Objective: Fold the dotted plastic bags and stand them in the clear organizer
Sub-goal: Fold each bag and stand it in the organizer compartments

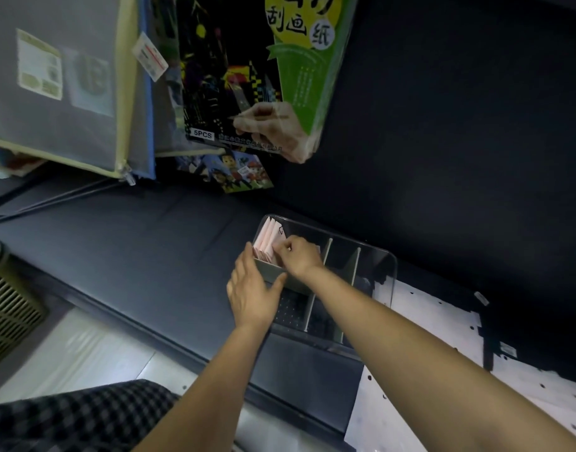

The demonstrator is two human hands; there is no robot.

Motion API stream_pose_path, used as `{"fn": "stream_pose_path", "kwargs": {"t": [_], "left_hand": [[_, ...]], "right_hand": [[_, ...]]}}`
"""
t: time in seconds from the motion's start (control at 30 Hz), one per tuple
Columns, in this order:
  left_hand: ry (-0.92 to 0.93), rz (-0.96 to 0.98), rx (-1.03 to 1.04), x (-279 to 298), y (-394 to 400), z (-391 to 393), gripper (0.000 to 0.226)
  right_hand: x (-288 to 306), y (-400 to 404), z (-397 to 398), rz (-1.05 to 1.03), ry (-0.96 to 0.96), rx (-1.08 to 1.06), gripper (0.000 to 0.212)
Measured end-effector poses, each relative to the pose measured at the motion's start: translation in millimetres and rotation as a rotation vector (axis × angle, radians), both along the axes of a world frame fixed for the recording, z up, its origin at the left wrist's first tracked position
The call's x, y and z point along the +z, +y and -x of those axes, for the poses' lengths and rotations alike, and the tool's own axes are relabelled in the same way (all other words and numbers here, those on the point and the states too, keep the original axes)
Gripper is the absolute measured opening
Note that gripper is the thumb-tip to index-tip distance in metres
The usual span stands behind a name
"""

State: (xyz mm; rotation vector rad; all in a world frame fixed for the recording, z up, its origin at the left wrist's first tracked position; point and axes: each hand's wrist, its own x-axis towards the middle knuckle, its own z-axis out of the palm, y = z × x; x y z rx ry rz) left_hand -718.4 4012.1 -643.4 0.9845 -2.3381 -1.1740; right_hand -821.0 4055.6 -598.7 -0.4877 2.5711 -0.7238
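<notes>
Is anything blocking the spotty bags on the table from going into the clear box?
Nothing visible blocks them. The dotted plastic bags lie flat right of the clear organizer, whose top is open. Both hands are at its far end: right hand on the pink folded bags, left hand alongside.

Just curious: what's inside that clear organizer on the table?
Folded pinkish bags stand in the far-left compartment of the clear organizer. The right hand covers part of them. The other compartments look dark; contents unclear.

Left hand (252, 293) flat, right hand (298, 257) pinching.
</notes>
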Motion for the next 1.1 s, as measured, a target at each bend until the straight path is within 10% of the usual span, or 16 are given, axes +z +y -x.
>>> {"fn": "stream_pose_path", "kwargs": {"t": [0.23, 0.5, 0.9, 1.1], "left_hand": [[0.077, 0.214, 0.063, 26, 31, -14, 0.073], [0.131, 0.371, -0.821, 32, 140, -39, 0.031], [-0.427, 0.597, -1.288, -39, 200, -125, 0.097], [-0.373, 0.349, -1.215, -21, 203, -124, 0.04]], "right_hand": [[21, 67, -10, 0.202, 0.137, -0.003, 0.016], [8, 268, -65, 0.125, 0.202, -0.047, 0.028], [-62, 455, -177, -0.356, 0.172, 0.46, 0.1], [-61, 461, -162, -0.232, 0.076, 0.454, 0.056]]}}
